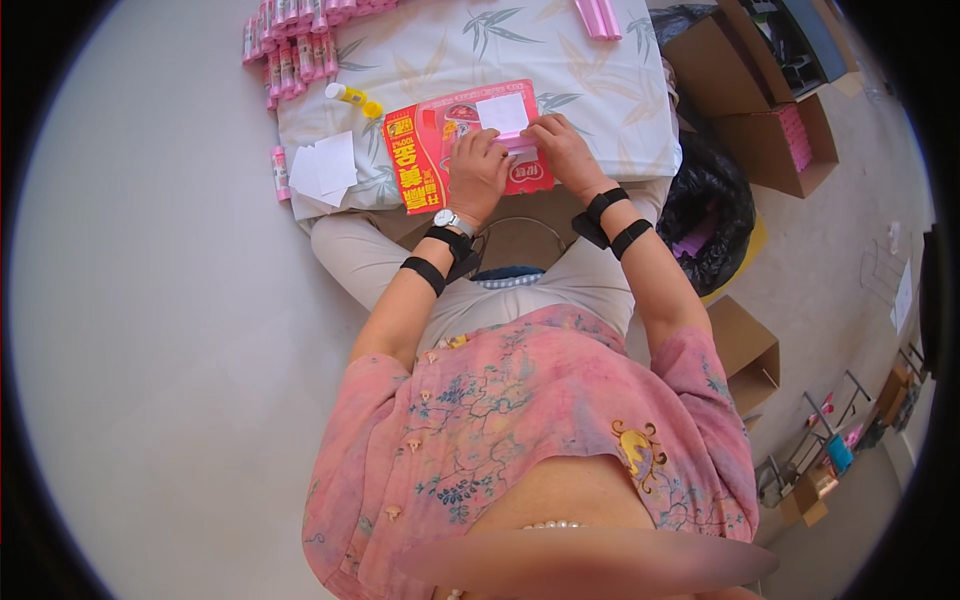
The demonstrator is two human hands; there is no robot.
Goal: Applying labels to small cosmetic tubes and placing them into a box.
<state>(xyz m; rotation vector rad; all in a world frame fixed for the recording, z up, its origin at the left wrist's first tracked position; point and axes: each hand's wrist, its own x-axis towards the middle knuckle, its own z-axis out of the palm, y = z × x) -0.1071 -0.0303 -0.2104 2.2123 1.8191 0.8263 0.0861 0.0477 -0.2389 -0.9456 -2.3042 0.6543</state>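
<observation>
Pink roll (515,141), at near edge of white paper (502,113), over red card (432,165) on desk (620,115); gripped by left hand (480,168) and right hand (562,150). Probably light, smooth, easily dented; best held near ends.

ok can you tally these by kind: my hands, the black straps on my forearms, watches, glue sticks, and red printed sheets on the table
Hands, left hand and right hand: 2
Black straps: 4
Watch: 1
Glue stick: 1
Red printed sheet: 1
Total: 9
</observation>
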